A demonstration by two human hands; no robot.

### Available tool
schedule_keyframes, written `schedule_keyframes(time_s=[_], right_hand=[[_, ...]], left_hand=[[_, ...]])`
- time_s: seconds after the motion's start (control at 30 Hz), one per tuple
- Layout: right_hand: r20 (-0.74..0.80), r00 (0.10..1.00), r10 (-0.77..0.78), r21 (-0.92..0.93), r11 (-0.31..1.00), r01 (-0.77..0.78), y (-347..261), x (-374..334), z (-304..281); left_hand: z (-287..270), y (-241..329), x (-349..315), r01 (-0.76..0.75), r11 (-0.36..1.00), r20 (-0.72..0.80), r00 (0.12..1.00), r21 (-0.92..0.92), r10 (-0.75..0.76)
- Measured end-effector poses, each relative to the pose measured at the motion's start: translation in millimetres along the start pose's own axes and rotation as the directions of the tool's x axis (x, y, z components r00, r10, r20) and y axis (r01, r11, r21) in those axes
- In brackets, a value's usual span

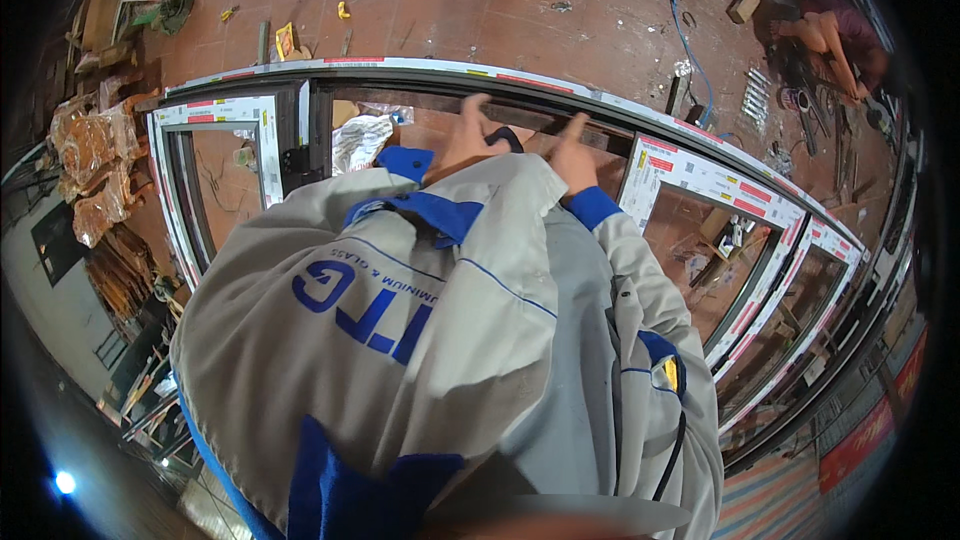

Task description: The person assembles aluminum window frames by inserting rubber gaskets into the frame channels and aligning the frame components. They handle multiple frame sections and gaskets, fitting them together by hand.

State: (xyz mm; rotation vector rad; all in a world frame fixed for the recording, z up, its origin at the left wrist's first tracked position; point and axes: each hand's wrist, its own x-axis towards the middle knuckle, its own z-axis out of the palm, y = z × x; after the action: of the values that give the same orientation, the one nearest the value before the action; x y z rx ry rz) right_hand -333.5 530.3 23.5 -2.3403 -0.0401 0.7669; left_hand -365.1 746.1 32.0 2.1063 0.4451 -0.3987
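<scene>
My left hand (pixel 464 140) is just inside a dark metal frame (pixel 640 116) whose edges carry white protective film with red marks. One of its fingers stretches toward the frame's far bar. Beside that hand a small black curved thing (pixel 507 138) shows; whether I hold it I cannot tell. To the right, my right hand (pixel 572 158) has a finger stretched out to the same bar, at or close to its dark inner side. Sleeves and the grey jacket partly cover both hands. Film-edged glazed panels, a left panel (pixel 222 111) and a right panel (pixel 720 187), flank me.
At the far right a person (pixel 835 45) crouches low beside scattered tools. A blue hose (pixel 686 30) runs over the tiled floor (pixel 420 0). Crumpled plastic (pixel 362 143) lies within the frame's opening. Plastic-wrapped brown pieces (pixel 95 165) stand on the left.
</scene>
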Motion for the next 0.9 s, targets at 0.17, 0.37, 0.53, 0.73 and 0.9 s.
schedule_keyframes(time_s=[0.17, 0.37, 0.53, 0.73, 0.9], right_hand=[[0.128, 0.931, -0.341, 0.187, 0.93, 0.315, -20.5, 0.3, -13.9], [-0.157, 0.983, -0.099, 0.072, 0.991, 0.111, -3.3, -13.4, -21.2], [-0.004, 0.983, -0.184, -0.138, 0.974, 0.182, -25.9, -8.9, -23.5], [0.164, 0.958, -0.234, -0.357, 0.891, 0.279, -42.6, 13.4, -7.6], [0.258, 0.909, -0.326, -0.344, 0.849, 0.402, -62.1, 18.4, 11.5]], left_hand=[[-35.3, -44.1, -10.4, 0.011, 0.999, -0.291, 0.957, 0.047, 0.003], [-52.4, -36.7, -4.9, 0.07, 0.987, -0.194, 0.98, 0.148, -0.041], [-53.9, -37.2, -9.3, 0.16, 0.983, -0.384, 0.916, 0.087, -0.115], [-73.9, -49.0, -0.2, 0.129, 0.931, -0.345, 0.939, 0.342, -0.004], [-78.1, -52.7, 0.3, 0.029, 0.93, -0.337, 0.936, 0.367, 0.104]])
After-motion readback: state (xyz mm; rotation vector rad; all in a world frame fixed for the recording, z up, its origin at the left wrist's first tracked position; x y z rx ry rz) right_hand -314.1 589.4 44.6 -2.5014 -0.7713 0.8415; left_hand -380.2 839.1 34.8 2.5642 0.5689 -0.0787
